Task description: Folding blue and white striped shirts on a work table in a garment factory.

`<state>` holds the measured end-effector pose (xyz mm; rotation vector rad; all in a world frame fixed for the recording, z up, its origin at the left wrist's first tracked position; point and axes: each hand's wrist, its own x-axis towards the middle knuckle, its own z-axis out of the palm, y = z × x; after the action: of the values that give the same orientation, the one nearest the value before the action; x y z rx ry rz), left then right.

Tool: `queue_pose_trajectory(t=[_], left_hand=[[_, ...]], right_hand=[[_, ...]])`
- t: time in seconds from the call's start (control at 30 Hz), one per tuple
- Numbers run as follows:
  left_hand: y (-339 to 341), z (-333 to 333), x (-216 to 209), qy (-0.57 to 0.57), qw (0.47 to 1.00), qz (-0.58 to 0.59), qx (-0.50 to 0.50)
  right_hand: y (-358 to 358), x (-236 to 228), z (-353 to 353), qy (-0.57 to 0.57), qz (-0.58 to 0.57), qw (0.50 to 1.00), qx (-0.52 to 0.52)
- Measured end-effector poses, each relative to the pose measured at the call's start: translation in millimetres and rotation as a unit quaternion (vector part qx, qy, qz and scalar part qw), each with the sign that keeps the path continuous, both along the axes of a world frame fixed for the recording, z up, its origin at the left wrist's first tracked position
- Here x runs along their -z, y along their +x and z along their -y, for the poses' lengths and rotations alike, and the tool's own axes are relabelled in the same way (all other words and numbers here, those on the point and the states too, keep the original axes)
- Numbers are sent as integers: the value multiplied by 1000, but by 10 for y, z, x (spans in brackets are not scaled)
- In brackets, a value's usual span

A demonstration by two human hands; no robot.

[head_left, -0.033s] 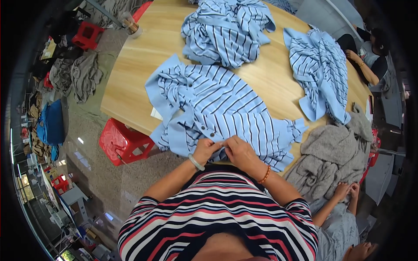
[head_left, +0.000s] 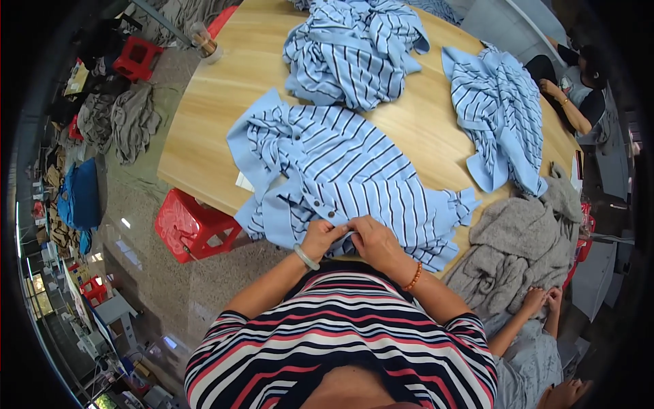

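Observation:
A light blue cardigan (head_left: 361, 153) with dark stripes lies spread on the wooden table (head_left: 225, 116), its near edge at my body. Dark buttons (head_left: 332, 214) run along its plain blue front band. My left hand (head_left: 321, 238), with a pale bangle at the wrist, pinches that band just below the buttons. Close beside it, my right hand (head_left: 376, 242), wearing an orange bead bracelet, pinches the same band with thumb and forefinger. The fingertips of both hands nearly meet, and they hide the bit of band between them.
More striped blue garments (head_left: 347, 61) are heaped at the far side, another (head_left: 497, 116) at the right. Grey knitwear (head_left: 518, 238) piles up at the right edge, near a co-worker's hands (head_left: 545, 298). A second person (head_left: 575, 102) sits far right. A red stool (head_left: 194, 225) stands left.

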<state>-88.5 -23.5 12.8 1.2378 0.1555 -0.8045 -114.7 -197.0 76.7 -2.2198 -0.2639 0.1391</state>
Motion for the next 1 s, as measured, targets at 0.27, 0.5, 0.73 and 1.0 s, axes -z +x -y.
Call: queue_pose_trajectory(t=[0.27, 0.5, 0.73, 1.0], left_hand=[[41, -129, 79, 138, 968, 165, 128], [29, -26, -215, 224, 892, 354, 169], [60, -28, -79, 217, 893, 356, 169], [150, -41, -102, 235, 851, 447, 141]], right_hand=[[-18, 50, 62, -65, 30, 996, -55], [0, 80, 115, -61, -26, 992, -104], [50, 239, 175, -19, -16, 994, -108], [173, 134, 200, 36, 15, 993, -107]])
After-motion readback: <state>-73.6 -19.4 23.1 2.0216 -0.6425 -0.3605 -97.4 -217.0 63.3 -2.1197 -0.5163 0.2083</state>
